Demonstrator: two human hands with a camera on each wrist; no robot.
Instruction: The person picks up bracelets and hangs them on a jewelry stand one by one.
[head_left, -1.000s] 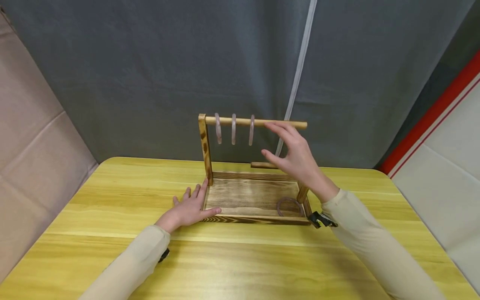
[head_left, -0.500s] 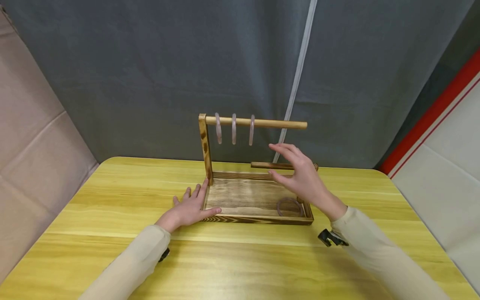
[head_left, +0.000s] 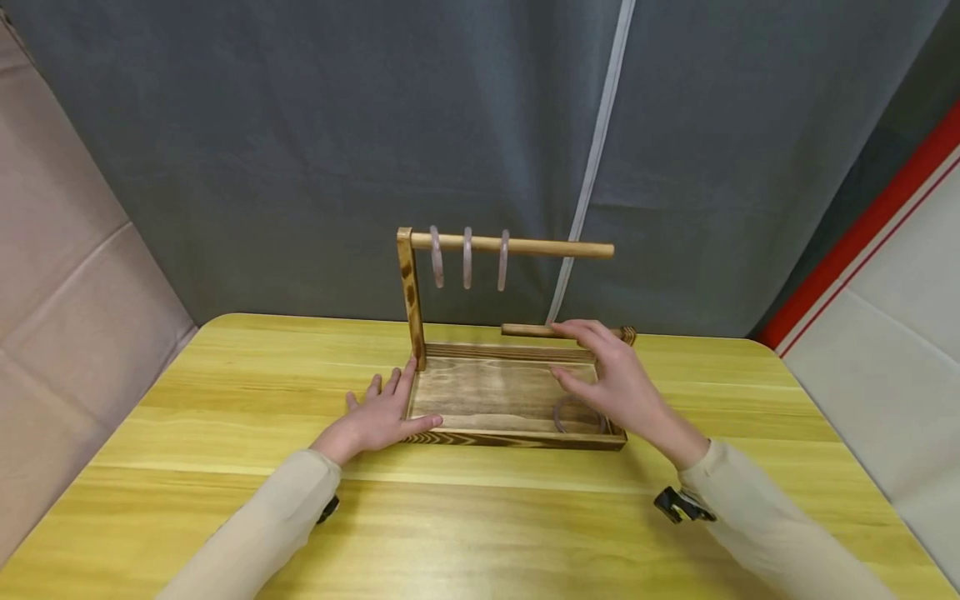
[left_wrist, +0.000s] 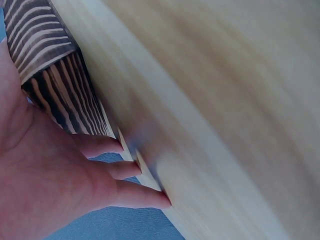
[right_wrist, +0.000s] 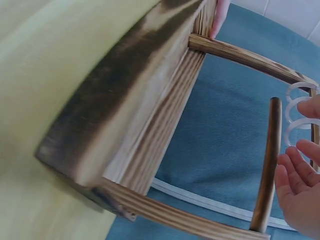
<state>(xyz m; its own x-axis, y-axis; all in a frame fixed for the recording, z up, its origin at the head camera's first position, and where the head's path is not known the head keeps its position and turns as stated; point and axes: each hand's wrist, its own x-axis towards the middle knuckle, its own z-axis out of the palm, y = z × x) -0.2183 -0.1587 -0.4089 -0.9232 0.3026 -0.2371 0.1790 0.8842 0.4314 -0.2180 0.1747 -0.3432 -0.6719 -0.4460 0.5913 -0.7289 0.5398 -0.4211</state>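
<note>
In the head view a wooden rack (head_left: 409, 292) stands with a shallow tray base (head_left: 517, 441). Three pale pinkish bangles (head_left: 467, 258) hang on its upper bar (head_left: 558, 248). A further bangle (head_left: 558, 414) lies in the tray's front right corner, partly hidden behind my right hand (head_left: 618, 383). That hand is above the tray's right end, fingers and thumb apart, holding nothing. Its fingertips overlap the lower bar (head_left: 525, 330) in view; whether they touch cannot be told. My left hand (head_left: 375, 421) rests spread against the tray's left end, thumb over the front rim.
The rack stands on a yellow wood-grain table (head_left: 465, 525). Behind the table hangs a grey curtain (head_left: 322, 167) with a pale vertical strip (head_left: 600, 142). A beige padded panel (head_left: 75, 275) is at the left, and a white and red one (head_left: 900, 317) at the right.
My right hand has come down from beside the upper bar, past the lower bar, to above the tray's right end. The left hand and the hanging bangles have stayed put.
</note>
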